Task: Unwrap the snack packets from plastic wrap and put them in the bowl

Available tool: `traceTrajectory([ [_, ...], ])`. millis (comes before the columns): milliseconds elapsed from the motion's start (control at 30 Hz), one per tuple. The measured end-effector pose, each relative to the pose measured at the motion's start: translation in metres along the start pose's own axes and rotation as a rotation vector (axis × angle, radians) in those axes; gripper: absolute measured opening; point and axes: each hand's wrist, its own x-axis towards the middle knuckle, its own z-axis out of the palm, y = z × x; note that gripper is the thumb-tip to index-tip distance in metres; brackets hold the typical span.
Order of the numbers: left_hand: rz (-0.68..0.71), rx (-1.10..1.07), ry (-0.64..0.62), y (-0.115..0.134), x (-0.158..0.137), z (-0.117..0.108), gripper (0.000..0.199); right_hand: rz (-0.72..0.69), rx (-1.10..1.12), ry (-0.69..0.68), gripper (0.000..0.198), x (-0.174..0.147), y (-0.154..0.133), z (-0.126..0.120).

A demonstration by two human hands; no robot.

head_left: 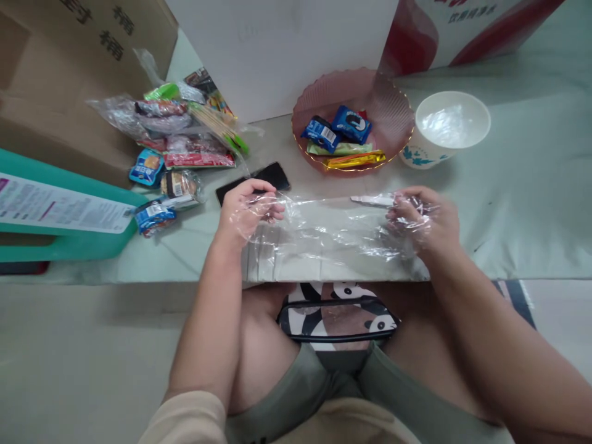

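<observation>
Between my two hands stretches a clear plastic bag [330, 228], held above the front edge of the table. My left hand [252, 206] pinches its left end, close to a black phone [277, 176] lying behind. At the other end, my right hand [419, 219] is closed on the film. A thin whitish strip [372, 200] sticks out leftward from the fingers of that hand; what it is I cannot tell. Beyond the bag stands a pink scalloped bowl [354, 83] with snack packets [351, 123] in it. A white paper tub [425, 154] is right of the bowl, with something shiny and clear inside.
At the left, packaged snacks [198, 160] and wooden sticks [215, 126] lie piled before a cardboard box [60, 92]. A green container [92, 237] stands nearer. White and red boxes [462, 31] line the back. A panda-print bag [340, 314] rests on my lap.
</observation>
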Motion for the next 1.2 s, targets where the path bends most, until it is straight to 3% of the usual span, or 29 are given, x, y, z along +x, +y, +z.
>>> traceTrajectory([
  [167,0.023,-0.028,-0.079,0.009,-0.005,-0.003,0.026,-0.163,0.099,0.100,0.024,0.007,0.008,-0.002],
  [267,-0.008,-0.003,-0.055,0.013,-0.007,-0.002,0.020,-0.211,0.183,0.112,0.028,0.011,0.009,0.001],
  [433,-0.177,-0.088,-0.027,0.018,-0.004,-0.003,0.012,-0.174,0.376,0.057,0.033,0.011,0.003,0.003],
  [667,-0.202,-0.251,-0.025,0.020,0.002,-0.005,0.007,-0.124,0.432,0.016,0.012,0.011,0.001,-0.004],
  [733,-0.207,-0.283,-0.034,0.020,0.004,-0.005,0.007,-0.098,0.435,-0.016,0.022,0.011,-0.002,-0.007],
  [800,-0.219,-0.284,-0.058,0.019,0.004,-0.005,0.021,-0.053,0.388,-0.051,0.046,0.010,-0.004,-0.009],
  [867,-0.228,-0.259,-0.091,0.019,0.004,-0.006,0.041,-0.001,0.287,-0.069,0.056,0.008,-0.004,-0.011],
  [933,-0.211,-0.204,-0.118,0.018,0.002,-0.006,0.048,0.031,0.174,-0.033,0.044,0.007,-0.002,-0.010],
  [1000,-0.177,-0.109,-0.131,0.017,-0.001,-0.005,0.043,0.042,0.083,0.014,0.032,0.005,0.001,-0.008],
  [1100,-0.137,0.043,-0.112,0.016,-0.004,-0.001,0.046,-0.012,-0.014,0.045,0.039,0.003,0.004,-0.008],
  [1200,-0.113,0.064,-0.099,0.018,-0.005,-0.001,0.049,-0.102,-0.140,0.071,0.045,0.003,0.004,-0.012],
])
